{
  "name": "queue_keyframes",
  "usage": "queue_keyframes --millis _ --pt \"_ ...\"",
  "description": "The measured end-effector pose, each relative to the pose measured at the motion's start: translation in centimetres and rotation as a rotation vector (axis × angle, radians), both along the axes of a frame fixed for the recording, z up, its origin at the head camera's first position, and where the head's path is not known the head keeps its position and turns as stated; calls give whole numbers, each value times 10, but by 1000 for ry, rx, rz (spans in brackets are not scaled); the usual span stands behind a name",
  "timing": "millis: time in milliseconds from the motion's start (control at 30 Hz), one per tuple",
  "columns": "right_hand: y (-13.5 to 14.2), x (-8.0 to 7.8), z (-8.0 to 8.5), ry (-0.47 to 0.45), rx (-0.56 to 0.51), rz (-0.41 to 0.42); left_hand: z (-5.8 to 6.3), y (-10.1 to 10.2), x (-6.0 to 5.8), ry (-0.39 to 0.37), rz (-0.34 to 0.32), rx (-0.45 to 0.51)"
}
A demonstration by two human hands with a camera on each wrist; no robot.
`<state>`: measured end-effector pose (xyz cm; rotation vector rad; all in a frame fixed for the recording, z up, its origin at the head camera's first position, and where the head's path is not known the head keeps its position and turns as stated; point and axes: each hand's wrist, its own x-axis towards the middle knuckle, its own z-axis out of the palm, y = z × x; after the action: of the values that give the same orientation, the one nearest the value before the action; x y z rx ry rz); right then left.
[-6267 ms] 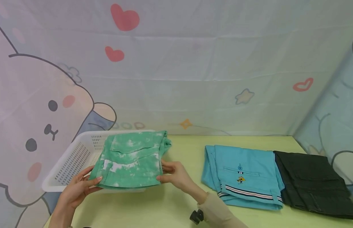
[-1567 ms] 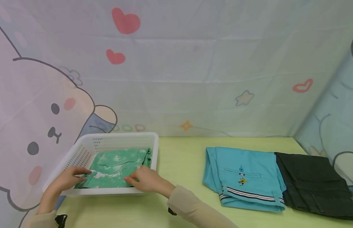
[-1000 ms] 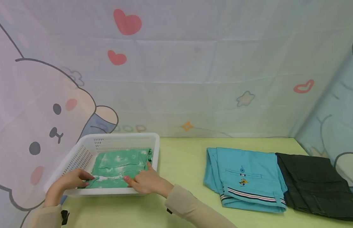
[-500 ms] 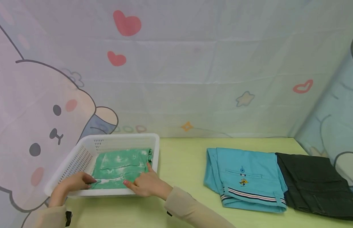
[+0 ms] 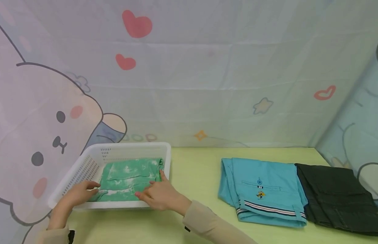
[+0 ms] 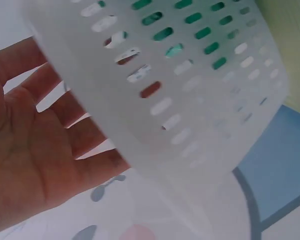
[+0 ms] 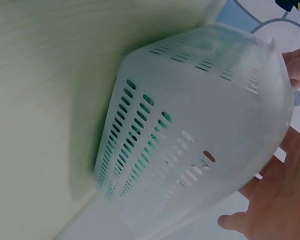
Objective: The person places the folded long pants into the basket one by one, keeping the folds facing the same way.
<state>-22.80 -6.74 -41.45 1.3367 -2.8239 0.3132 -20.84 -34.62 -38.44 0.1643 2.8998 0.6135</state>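
Folded green-and-white tie-dye trousers (image 5: 128, 173) lie flat inside the white perforated basket (image 5: 168, 152) at the left of the table. My left hand (image 5: 79, 195) reaches over the basket's near-left rim, its fingertips at the trousers' left edge. In the left wrist view, the fingers (image 6: 84, 135) stretch over the rim and their tips are hidden behind the basket wall. Over the front right rim, my right hand (image 5: 164, 196) extends its index finger along the trousers' right edge; its thumb is near their front edge. In the right wrist view, the basket wall hides the fingertips.
Folded light-blue trousers (image 5: 265, 189) with a striped waistband lie on the right of the yellow-green table (image 5: 195, 169). Folded black trousers (image 5: 338, 196) lie beside them at the far right. A printed cloth backdrop (image 5: 225, 67) rises behind the table.
Both hands first held the green trousers above the basket; these now lie inside it. Since then the hands have shifted slightly along the trousers' edges. The blue and black trousers stay put.
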Motion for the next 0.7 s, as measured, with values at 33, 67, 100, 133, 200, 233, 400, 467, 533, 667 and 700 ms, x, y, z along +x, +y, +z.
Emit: queue_keyframes --millis 33,67,100,133,200,233,400,467,533,667,700 --pt "2 0 1 14 -12 5 2 2 2 19 2 -13" --pt "4 0 3 30 -23 10 4 5 3 37 4 -20" --pt "6 1 4 42 -32 13 5 8 5 53 5 -26" --pt "9 2 5 55 -43 16 7 11 7 65 7 -32" --pt "14 3 5 79 -63 19 8 17 11 98 15 -40" --pt "17 3 6 93 -73 21 8 21 13 110 19 -39" --pt "32 7 7 146 -132 15 8 39 19 197 23 -4" --pt "39 8 7 165 -159 11 8 46 19 223 17 23" --pt "44 9 7 192 -175 10 7 52 20 259 19 39" --pt "52 10 4 247 -200 9 3 63 19 335 46 85" --pt "53 11 3 255 -206 7 1 65 18 359 57 100"
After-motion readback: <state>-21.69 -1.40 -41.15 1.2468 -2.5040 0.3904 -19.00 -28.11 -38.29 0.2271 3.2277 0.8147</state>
